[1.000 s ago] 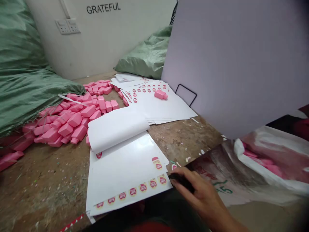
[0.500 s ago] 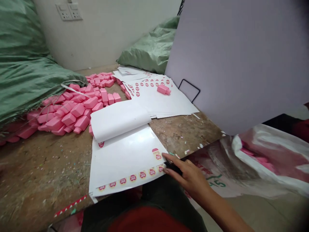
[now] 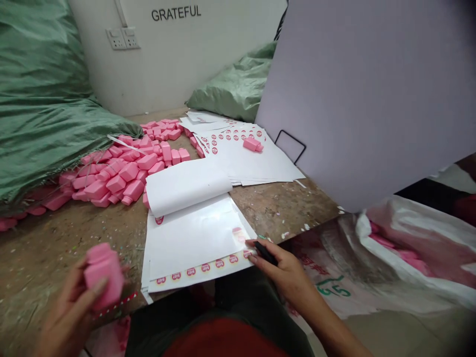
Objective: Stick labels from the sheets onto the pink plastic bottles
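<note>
My left hand [image 3: 76,302] is wrapped round a small pink plastic bottle [image 3: 104,275], upright over the table's front edge. At the sheet's right edge, my right hand [image 3: 280,267] has a slim black tool [image 3: 266,252] in its grip; its tip is hidden, so its kind is unclear. The thumb and index finger of that hand pinch by a small red and cream label [image 3: 239,235] on the white label sheet [image 3: 193,238]. Along the front edge of this sheet runs a row of round red labels [image 3: 206,267]. A folded-back white sheet [image 3: 189,186] covers its far part.
Many pink bottles [image 3: 128,173] lie heaped at the left beside a green sack [image 3: 55,99]. Label sheets [image 3: 256,166] with one bottle [image 3: 253,145] sit farther back. A large grey panel [image 3: 353,99] leans at the right, above a plastic bag [image 3: 401,223] with pink items.
My left hand has come into view at the lower left with a pink bottle. The right hand's fingers have shifted slightly left over the label, and the view has tilted up.
</note>
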{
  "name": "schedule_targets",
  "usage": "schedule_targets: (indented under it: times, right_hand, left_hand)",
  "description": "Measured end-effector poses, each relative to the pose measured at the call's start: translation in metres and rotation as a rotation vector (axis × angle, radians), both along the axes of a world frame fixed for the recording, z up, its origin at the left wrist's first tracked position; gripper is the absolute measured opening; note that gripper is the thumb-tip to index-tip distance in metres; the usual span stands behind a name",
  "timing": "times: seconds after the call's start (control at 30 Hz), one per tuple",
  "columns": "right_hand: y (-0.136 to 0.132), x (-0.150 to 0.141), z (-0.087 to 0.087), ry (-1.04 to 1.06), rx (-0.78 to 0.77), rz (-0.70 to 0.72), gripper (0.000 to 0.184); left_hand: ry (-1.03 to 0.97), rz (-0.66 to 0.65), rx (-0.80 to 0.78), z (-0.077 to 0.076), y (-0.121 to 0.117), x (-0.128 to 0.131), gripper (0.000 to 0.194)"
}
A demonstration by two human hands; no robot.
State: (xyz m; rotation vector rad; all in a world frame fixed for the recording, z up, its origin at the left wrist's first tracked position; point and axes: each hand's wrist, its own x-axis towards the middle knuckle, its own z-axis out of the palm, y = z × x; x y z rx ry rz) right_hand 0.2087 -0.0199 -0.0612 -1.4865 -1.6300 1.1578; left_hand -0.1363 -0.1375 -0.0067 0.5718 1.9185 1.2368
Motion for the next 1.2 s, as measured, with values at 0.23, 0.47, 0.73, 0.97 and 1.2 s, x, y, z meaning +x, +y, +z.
schedule_targets:
  times: [0.23,0.47,0.73,0.97,1.2]
  right_hand:
    - [0.019,0.005,0.008,-0.115,0.064,0.004,0.038]
    - [0.048,0.012,0.006,-0.128,0.072,-0.039,0.041]
    - [0.05,0.011,0.005,-0.064,-0.007,-0.003,0.039]
    - [0.033,-0.003,0.019,-0.071,-0.051,0.083,0.04]
    - [0.019,-0.018,0.029,-0.26,0.127,0.195,0.04]
  left_hand:
    - [-0.044,-0.215,0.069,-0.019,0.02,0.045,0.081]
    - [-0.062,-0.164,0.063,-0.013,0.023,0.048,0.076]
    - [-0.117,-0.121,0.01,-0.021,0.025,0.041,0.085]
    - [-0.11,-0.13,0.008,-0.017,0.028,0.036,0.082]
    - [0.134,-0.132,0.037,-0.013,0.034,0.01,0.076]
